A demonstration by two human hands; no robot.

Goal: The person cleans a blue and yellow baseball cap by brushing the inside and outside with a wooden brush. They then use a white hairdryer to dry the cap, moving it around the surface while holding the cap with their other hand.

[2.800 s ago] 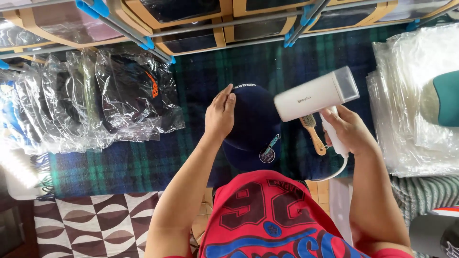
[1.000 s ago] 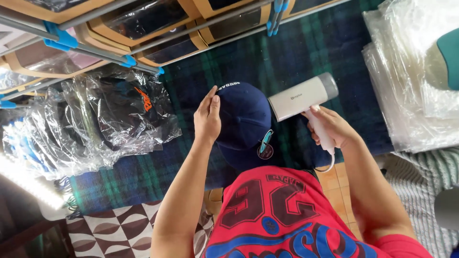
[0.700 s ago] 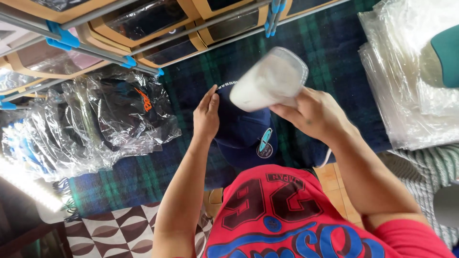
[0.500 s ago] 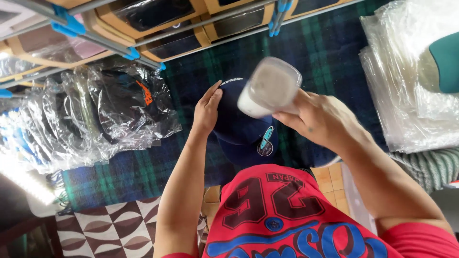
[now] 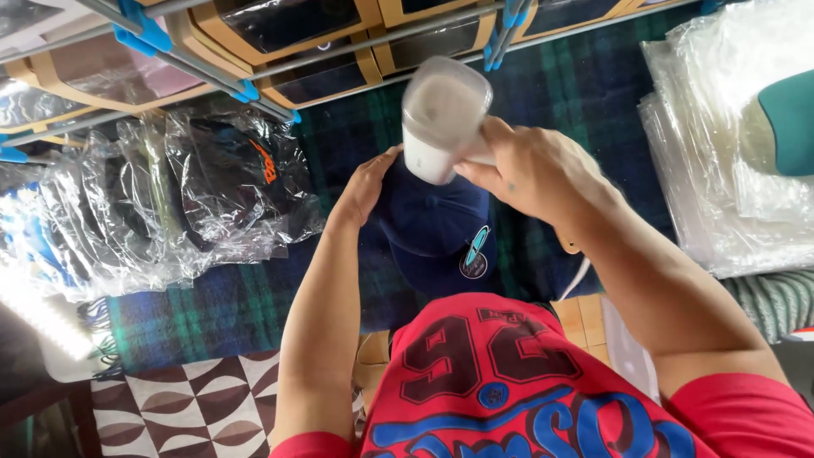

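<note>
A navy blue cap (image 5: 437,229) with a round patch on its brim lies on a dark green plaid blanket (image 5: 212,309). My left hand (image 5: 366,185) rests flat against the cap's left side. My right hand (image 5: 530,170) grips the handle of a white hand-held blower (image 5: 441,119), raised above the cap with its round nozzle end turned up toward the camera. A white cord (image 5: 579,278) hangs below my right forearm.
Caps in clear plastic bags (image 5: 161,203) lie in a row at the left. A stack of clear bags (image 5: 729,161) with a teal cap (image 5: 788,119) sits at the right. Wooden trays and metal rails with blue clips (image 5: 254,59) run along the top.
My right hand has lifted the blower and swung it from pointing sideways at the right to tipped up over the cap. The left hand stayed on the cap.
</note>
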